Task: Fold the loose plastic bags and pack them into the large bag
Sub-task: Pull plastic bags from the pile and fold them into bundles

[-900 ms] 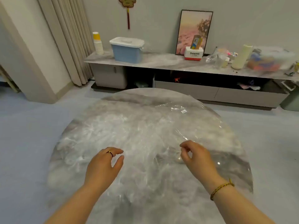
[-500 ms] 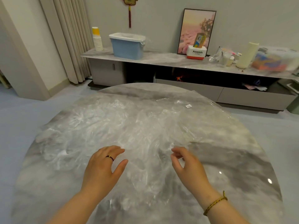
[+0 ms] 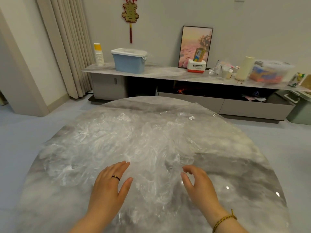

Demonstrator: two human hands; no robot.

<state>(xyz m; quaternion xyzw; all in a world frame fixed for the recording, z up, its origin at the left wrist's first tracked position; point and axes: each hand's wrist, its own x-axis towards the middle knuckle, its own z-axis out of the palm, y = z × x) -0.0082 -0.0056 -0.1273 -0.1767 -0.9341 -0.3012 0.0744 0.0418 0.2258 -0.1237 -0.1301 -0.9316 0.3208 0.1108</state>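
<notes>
1. Round tabletop of grey-and-white veined marble [image 3: 239,167], seen from above and in front. It fills the lower half of the view.
2. Loose bags of thin, clear, crumpled plastic [image 3: 134,145]. They lie spread in an overlapping heap across the middle and left of the tabletop; single bags cannot be told apart.
3. Smoother sheet of clear plastic bearing a small white label [image 3: 191,117]. It lies flat at the far right of the heap, near the table's far edge. Whether this is the large bag cannot be told.
4. Left hand [image 3: 109,184], palm down at the near edge of the heap. Its fingers [image 3: 121,167] are straight and close together, the thumb spread to the side, and they grip nothing. Whether the palm touches the plastic cannot be told. A thin dark ring [image 3: 115,177] sits on one finger.
5. Right hand [image 3: 200,185], near the left hand and level with it, over the near right part of the heap. Its fingers are loosely curled, with the thumb [image 3: 185,178] held apart from the forefinger; no plastic is seen between them. A braided yellow-brown cord [image 3: 223,219] circles the wrist.
6. Long low cabinet with a marble top [image 3: 168,73], against the far wall.
7. On the cabinet, from left to right:
   - a stack of white paper cups [image 3: 99,54]
   - a pale blue plastic tub with a white lid [image 3: 129,62]
   - a framed pink picture [image 3: 190,42]
   - a white-and-red box [image 3: 196,68]
   - a cream cylinder [image 3: 244,68]
</notes>
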